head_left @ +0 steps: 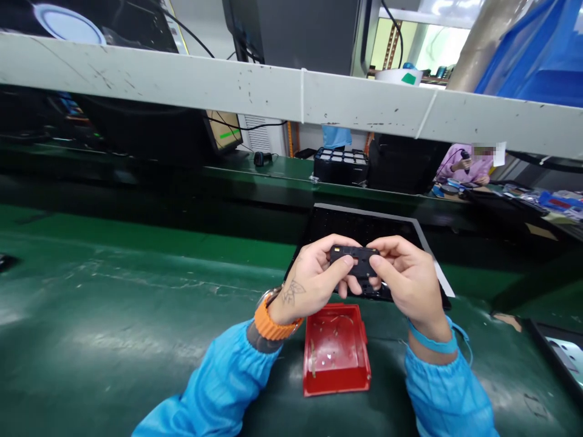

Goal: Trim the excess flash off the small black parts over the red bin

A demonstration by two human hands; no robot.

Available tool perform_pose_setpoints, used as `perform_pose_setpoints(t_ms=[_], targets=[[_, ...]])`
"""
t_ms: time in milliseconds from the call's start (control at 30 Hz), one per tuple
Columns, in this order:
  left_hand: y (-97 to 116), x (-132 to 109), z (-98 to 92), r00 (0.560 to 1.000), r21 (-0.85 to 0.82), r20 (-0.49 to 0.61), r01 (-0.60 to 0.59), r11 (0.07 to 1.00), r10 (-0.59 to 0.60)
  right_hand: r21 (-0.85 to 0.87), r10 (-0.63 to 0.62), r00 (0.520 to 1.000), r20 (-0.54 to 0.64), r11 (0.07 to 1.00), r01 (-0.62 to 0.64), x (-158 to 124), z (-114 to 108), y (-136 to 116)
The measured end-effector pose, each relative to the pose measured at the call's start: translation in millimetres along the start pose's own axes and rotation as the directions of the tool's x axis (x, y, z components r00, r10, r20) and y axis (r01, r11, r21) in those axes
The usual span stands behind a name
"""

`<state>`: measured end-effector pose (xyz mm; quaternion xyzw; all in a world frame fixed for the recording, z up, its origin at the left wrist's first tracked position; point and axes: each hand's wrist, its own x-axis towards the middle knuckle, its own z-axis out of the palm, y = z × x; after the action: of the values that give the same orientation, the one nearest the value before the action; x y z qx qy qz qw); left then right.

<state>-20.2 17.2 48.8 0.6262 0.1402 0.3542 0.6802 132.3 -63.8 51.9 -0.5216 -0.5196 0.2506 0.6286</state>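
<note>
Part (pixel 362 266), black and flat, is pinched at both ends by my left hand (pixel 321 273) and right hand (pixel 410 276), near the far edge of the bin (pixel 337 349); beyond it lies a panel (pixel 364 226).

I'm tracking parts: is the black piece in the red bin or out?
Out: left hand and right hand hold the black piece, outside the red bin.

A scuffed pale beam (pixel 268 89) crosses above the green workbench (pixel 136 303).
</note>
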Motion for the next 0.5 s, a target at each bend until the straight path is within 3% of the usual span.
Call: perform_pose_setpoints(t_ms=[167, 333, 500], targets=[[-2.8, -4.9, 3.7, 0.995, 0.167, -0.054, -0.068, 0.984, 0.078, 0.080, 0.060, 0.998, 0.007, 0.995, -0.060, 2.7, 2.7, 6.7], [-1.4, -9.5, 8.6, 0.968, 0.438, -0.080, -0.182, 0.880, 0.239, 0.192, 0.069, 0.998, -0.012, 0.979, -0.065, 2.8, 5.1, 17.4], [2.8, -12.4, 10.0, 0.961, 0.461, -0.064, -0.210, 0.862, 0.269, 0.224, 0.039, 0.999, -0.017, 0.974, -0.034, 0.6, 6.7, 22.1]])
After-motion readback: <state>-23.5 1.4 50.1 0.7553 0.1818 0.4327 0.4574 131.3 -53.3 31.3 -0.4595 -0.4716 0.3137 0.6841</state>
